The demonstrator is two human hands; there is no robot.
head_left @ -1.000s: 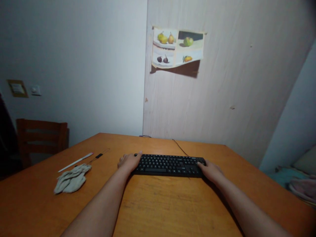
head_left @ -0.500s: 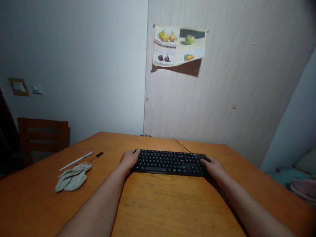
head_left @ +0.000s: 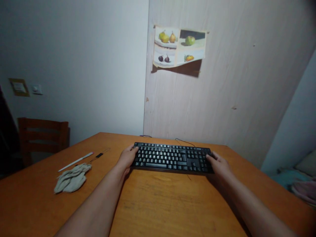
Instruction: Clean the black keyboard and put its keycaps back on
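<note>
A black computer keyboard (head_left: 164, 158) is held between my two hands over the wooden table (head_left: 158, 200), its keys facing me and its far edge tilted up. My left hand (head_left: 127, 158) grips the left end, thumb on top and the other fingers mostly hidden behind and beneath. At the right end, my right hand (head_left: 219, 164) is closed on the keyboard beside the number keys, with its thumb over the top. The keyboard's thin black cable (head_left: 185, 141) curves away behind it on the table.
Left of my left arm lie a pair of crumpled grey-white gloves (head_left: 72, 178), a white pen-like stick (head_left: 76, 161) and a small black tag on a cord (head_left: 99, 155). A wooden chair (head_left: 43, 135) stands at the far left. A fruit picture sheet (head_left: 179, 46) hangs on the wall.
Both hands have raised the keyboard slightly and tilted its far edge up, so it looks larger and its keys catch more light. The cable behind it has shifted.
</note>
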